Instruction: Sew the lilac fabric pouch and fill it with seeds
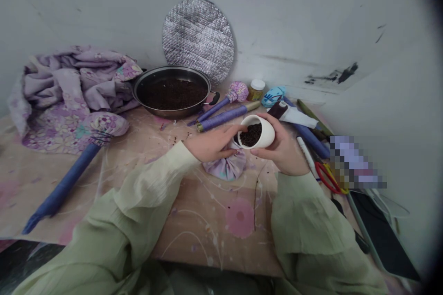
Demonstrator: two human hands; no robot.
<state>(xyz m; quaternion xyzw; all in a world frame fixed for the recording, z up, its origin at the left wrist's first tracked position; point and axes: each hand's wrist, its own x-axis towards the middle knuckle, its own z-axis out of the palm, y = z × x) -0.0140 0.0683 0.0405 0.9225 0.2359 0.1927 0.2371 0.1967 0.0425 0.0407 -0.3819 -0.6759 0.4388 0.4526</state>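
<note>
My right hand (287,150) is wrapped round a white cup (268,132), tilted with its mouth toward the left. Dark small grains (251,135) fill much of the cup. Under the cup's mouth a lilac cloth pouch (226,167) with gathered folds rests on the table. My left hand (216,143) is closed at the pouch's top, the thumb against the gathered cloth and the forefinger at the cup's rim. The fingers partly hide the pouch's opening.
A wide pan (173,113) of dark grains stands at the back, near a silver round mat (199,37). Purple floral cloth (65,97) and a blue-handled cloth-headed stick (65,184) lie left. Blue-wrapped sticks (224,117), a jar (256,90), scissors (327,177) and a phone (380,235) lie right.
</note>
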